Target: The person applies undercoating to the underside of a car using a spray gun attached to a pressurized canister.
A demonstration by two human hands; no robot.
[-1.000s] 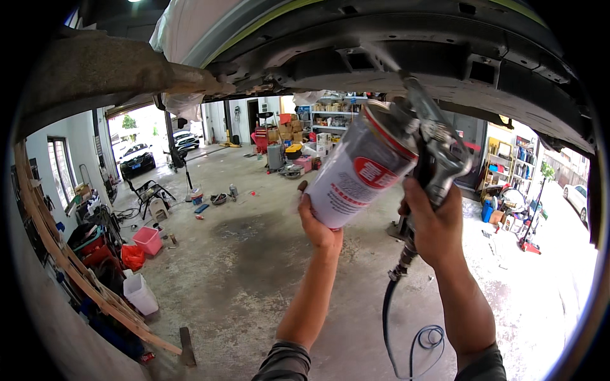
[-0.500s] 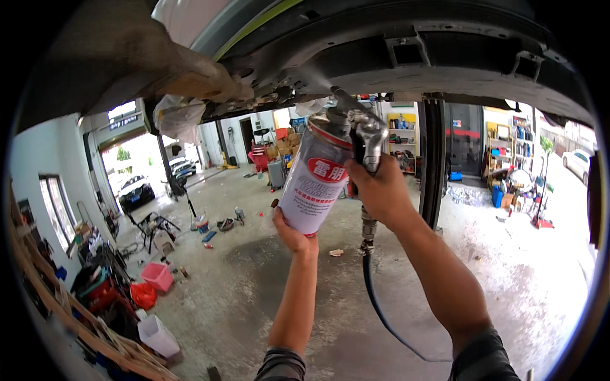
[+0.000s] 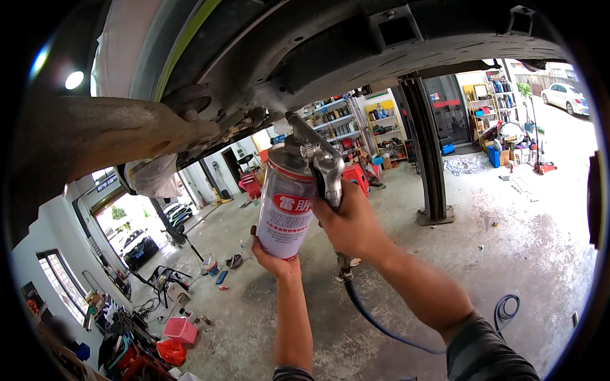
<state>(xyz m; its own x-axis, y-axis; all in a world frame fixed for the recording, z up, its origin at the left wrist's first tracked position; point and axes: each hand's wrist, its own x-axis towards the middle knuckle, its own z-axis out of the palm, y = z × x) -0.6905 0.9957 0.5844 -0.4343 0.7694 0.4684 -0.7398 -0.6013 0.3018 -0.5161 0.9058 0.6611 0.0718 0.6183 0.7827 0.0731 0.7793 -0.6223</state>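
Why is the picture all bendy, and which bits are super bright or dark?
Head view: the wide fisheye lens bends straight edges near the rim; head view: the floor at right glares white, the metal spray gun gleams; head view: the car underside is shadowy.

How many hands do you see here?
2: the left hand cups the can at its lower end, and the right hand grips the spray gun by its handle.
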